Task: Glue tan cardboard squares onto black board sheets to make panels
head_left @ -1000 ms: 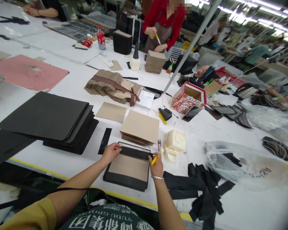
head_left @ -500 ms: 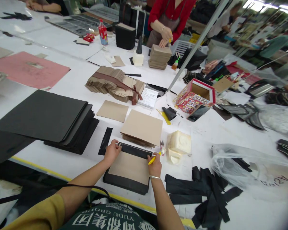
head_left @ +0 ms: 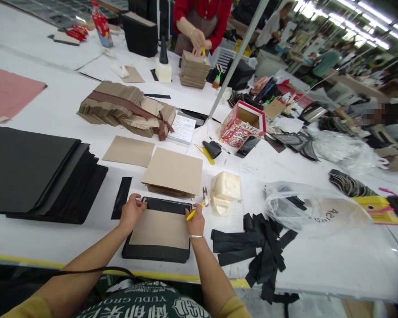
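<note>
In front of me lies a black sheet (head_left: 155,253) with a beige board (head_left: 161,229) on it, leaving black borders above and below. My left hand (head_left: 132,214) pinches the sheet's upper left corner. At the upper right corner, my right hand (head_left: 195,220) holds a brush with a yellow handle (head_left: 192,214) and touches the edge of the sheet with its fingers. Just beyond is a stack of beige boards (head_left: 173,171). A black strip (head_left: 121,198) lies left of my left hand, and a cream glue container (head_left: 226,187) stands right of my right hand.
Black sheets (head_left: 29,165) are piled at left. Loose black strips (head_left: 263,247) and a clear plastic bag (head_left: 298,203) lie at right. Beyond are tied beige boards (head_left: 122,108), a red box (head_left: 242,126) and a slanted metal pole (head_left: 237,62). A co-worker in red (head_left: 202,22) works across the table.
My view has swung to the right, so the table's things appear farther left. Both hands remain at the upper corners of the black sheet, the brush still in the right one.
</note>
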Action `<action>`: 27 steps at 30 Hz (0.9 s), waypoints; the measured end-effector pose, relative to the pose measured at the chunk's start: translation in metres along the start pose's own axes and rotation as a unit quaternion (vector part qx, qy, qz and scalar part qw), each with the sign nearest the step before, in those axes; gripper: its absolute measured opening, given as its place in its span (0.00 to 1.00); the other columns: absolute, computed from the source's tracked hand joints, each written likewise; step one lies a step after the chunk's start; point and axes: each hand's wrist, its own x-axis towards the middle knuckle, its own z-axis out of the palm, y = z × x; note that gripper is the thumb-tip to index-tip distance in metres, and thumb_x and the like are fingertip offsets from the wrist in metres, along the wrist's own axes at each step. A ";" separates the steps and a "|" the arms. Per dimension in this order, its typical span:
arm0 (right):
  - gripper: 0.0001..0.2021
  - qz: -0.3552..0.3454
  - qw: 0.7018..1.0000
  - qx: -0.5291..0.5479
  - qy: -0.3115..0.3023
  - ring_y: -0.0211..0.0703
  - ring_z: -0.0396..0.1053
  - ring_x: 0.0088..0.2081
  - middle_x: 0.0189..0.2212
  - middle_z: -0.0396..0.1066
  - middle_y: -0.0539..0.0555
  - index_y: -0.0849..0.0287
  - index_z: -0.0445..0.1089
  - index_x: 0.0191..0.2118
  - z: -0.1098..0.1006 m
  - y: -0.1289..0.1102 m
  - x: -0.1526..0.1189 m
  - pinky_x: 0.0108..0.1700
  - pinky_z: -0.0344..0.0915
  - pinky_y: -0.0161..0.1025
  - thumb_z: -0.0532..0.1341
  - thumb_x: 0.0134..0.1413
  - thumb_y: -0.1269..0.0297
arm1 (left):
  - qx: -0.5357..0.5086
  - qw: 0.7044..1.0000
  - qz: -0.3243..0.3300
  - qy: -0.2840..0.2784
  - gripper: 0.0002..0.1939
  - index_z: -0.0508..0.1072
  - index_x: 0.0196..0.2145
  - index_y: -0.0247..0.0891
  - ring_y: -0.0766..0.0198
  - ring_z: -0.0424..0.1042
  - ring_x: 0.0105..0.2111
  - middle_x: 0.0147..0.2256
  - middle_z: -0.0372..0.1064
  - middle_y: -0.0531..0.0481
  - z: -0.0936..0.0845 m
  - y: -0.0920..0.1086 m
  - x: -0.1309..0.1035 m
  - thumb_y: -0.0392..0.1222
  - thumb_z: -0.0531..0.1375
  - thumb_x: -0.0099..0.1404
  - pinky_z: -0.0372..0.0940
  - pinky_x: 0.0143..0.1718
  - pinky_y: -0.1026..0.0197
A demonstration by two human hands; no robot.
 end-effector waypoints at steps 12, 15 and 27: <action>0.13 -0.006 1.000 -0.023 0.005 0.40 0.65 0.23 0.23 0.65 0.48 0.58 0.56 0.42 0.002 -0.002 0.001 0.26 0.57 0.34 0.53 0.52 0.59 | 0.048 0.998 0.045 -0.006 0.15 0.61 0.39 0.40 0.64 0.69 0.26 0.23 0.68 0.56 0.000 -0.007 0.002 0.45 0.56 0.54 0.60 0.29 0.64; 0.14 -0.002 0.998 -0.055 0.011 0.40 0.64 0.22 0.23 0.64 0.48 0.58 0.57 0.42 0.001 -0.001 0.002 0.25 0.56 0.34 0.54 0.51 0.58 | 0.075 0.995 0.057 -0.014 0.16 0.61 0.42 0.39 0.63 0.70 0.27 0.25 0.68 0.54 -0.003 -0.009 0.004 0.44 0.55 0.55 0.60 0.30 0.63; 0.14 -0.231 0.973 -0.014 0.013 0.48 0.57 0.53 0.49 0.62 0.62 0.62 0.58 0.47 0.014 0.004 -0.032 0.50 0.58 0.51 0.46 0.55 0.72 | 0.286 0.799 0.506 -0.155 0.31 0.50 0.59 0.38 0.57 0.42 0.61 0.60 0.46 0.44 0.035 -0.006 -0.046 0.54 0.46 0.62 0.33 0.59 0.48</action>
